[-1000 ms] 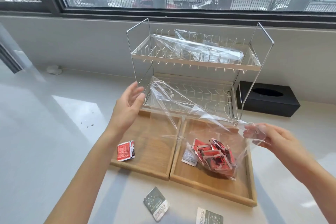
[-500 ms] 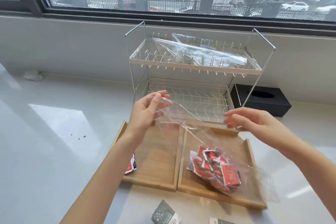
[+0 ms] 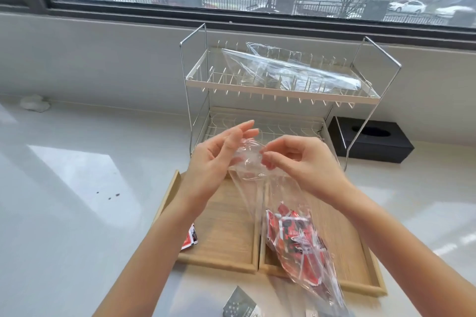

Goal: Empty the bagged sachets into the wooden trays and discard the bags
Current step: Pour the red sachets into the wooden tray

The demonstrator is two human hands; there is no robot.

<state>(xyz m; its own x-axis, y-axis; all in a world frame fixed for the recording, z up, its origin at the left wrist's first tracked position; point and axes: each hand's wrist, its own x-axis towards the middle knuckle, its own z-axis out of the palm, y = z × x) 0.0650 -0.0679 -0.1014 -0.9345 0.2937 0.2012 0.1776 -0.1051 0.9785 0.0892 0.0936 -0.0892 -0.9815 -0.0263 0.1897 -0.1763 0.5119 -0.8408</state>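
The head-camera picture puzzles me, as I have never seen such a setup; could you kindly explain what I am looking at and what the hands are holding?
There is no machine here. A person wears a camera on the head, so you look forward and down at their own two bare hands. The left hand and the right hand meet at the gathered top of a clear plastic bag; both pinch it. Red sachets sit in its lower part, which hangs over the right wooden tray. The left wooden tray holds one loose red sachet, half hidden by the arm. Behind the trays stands a wire rack with another clear bag on its top shelf, and a black box beside it. A grey packet lies on the pale counter.
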